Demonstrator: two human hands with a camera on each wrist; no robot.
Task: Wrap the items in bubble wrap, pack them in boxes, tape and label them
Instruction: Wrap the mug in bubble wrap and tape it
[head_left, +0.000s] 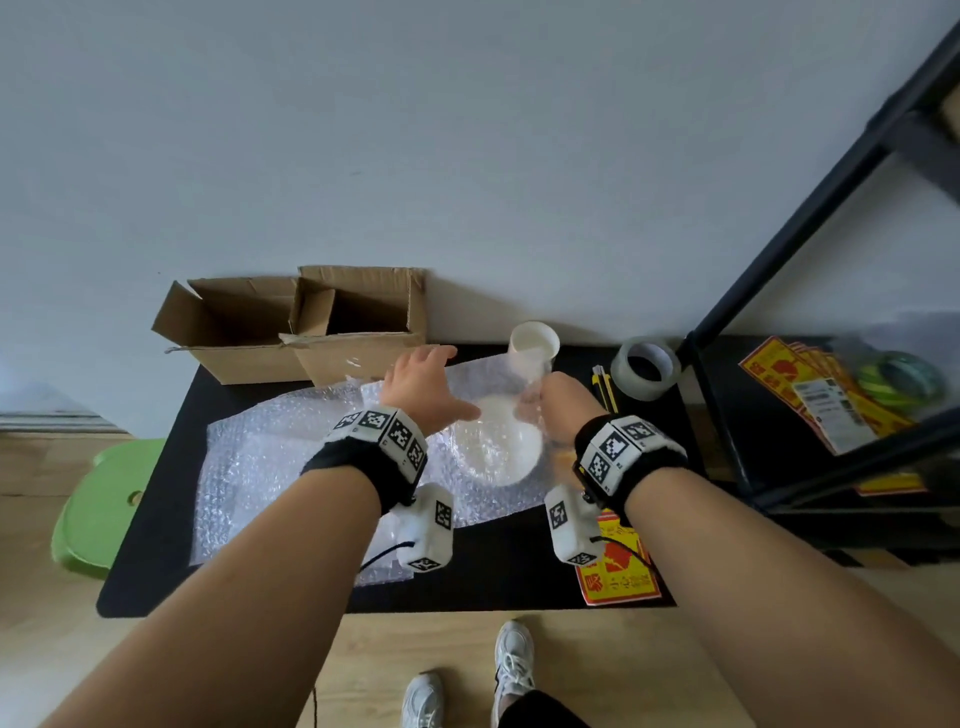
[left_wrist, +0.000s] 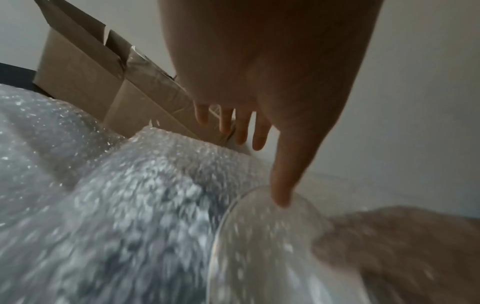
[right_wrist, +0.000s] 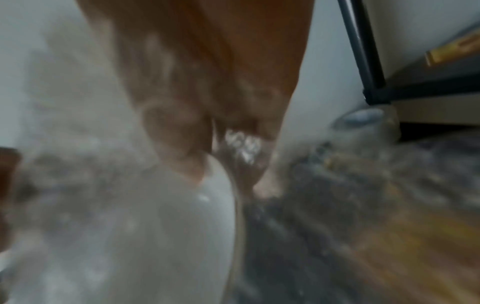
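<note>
Right hand (right_wrist: 207, 123) blurred — plate (head_left: 498, 441) veiled by wrap (head_left: 270, 467).

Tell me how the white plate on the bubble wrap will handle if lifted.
The white plate looks glazed and rigid, so likely breakable if dropped. Its glossy surface may slip against the bubble wrap the right hand pinches at its rim. The left hand only touches it with the thumb, fingers spread.

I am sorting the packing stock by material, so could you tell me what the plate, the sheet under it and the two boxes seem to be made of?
The white plate looks like glazed ceramic: smooth and glossy, though melamine is possible. The bubble wrap is clear plastic film, dotted with glinting air pockets. The two boxes are brown corrugated cardboard, matte, with creased flaps.
</note>
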